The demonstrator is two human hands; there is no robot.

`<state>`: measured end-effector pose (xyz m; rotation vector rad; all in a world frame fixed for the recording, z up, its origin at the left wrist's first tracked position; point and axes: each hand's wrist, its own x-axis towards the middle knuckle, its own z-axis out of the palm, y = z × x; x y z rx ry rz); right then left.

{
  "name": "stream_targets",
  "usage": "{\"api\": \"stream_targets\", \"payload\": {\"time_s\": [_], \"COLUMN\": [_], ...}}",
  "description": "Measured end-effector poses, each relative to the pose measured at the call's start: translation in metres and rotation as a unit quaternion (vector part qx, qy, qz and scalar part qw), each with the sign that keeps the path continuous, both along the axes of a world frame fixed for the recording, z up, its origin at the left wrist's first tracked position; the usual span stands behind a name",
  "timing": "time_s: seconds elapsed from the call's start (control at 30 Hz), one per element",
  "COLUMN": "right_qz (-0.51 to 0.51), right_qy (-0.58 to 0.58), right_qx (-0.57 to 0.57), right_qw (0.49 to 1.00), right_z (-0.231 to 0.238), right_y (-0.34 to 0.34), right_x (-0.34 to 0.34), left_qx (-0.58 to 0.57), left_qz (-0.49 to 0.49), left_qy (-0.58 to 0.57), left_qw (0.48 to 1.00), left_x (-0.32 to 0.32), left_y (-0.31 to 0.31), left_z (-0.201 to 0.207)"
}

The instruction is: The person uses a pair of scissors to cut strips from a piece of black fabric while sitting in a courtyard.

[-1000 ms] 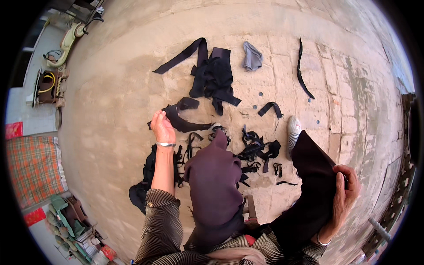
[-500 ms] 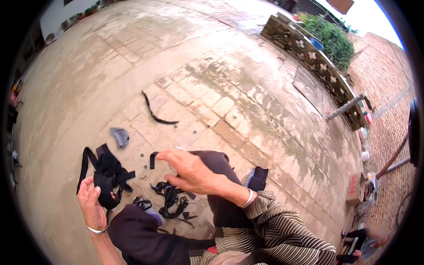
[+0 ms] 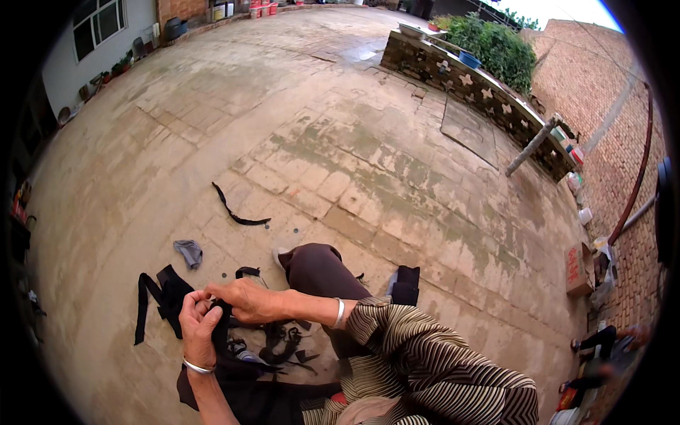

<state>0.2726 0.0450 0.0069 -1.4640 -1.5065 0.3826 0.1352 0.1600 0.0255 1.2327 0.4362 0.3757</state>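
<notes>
Close together over my lap, my left hand [image 3: 198, 331] and my right hand [image 3: 249, 302] both pinch a piece of black cloth [image 3: 221, 313]. The fingertips meet at its upper edge, and much of the cloth is hidden by the hands and dark trousers. Beyond the left hand are black fabric straps [image 3: 170, 287]; whether they join the held cloth I cannot tell. Cut black strips and scraps [image 3: 283, 346] lie on the ground below the right forearm. A grey crumpled cloth [image 3: 190, 252] rests farther out, and a long black strip [image 3: 232, 212] curves across the paving.
To the right of my knee [image 3: 319, 265] lies a folded dark cloth [image 3: 406, 285]. A cardboard box [image 3: 579, 270] stands by the brick wall [image 3: 591, 92] at right, with a seated person [image 3: 609, 347] nearby. A low patterned wall [image 3: 482, 92] and a slanted post [image 3: 531, 147] are farther off.
My right hand has moved left and down to meet my left hand at the black cloth. The left hand has shifted right, closer to my body's middle. The view has tilted up.
</notes>
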Motion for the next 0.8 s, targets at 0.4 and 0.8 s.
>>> {"api": "stream_targets", "payload": {"time_s": [0.4,0.8], "right_qz": [0.119,0.112], "right_qy": [0.139,0.311], "right_qx": [-0.308,-0.309], "right_qw": [0.934,0.891], "right_z": [0.029,-0.015], "right_y": [0.005,0.005], "right_x": [0.026,0.036], "left_qx": [0.431,-0.051], "left_qz": [-0.002,-0.120], "left_qy": [-0.012,0.065], "left_qw": [0.902,0.989], "left_x": [-0.017,-0.038], "left_y": [0.012,0.023], "left_z": [-0.030,-0.034]}}
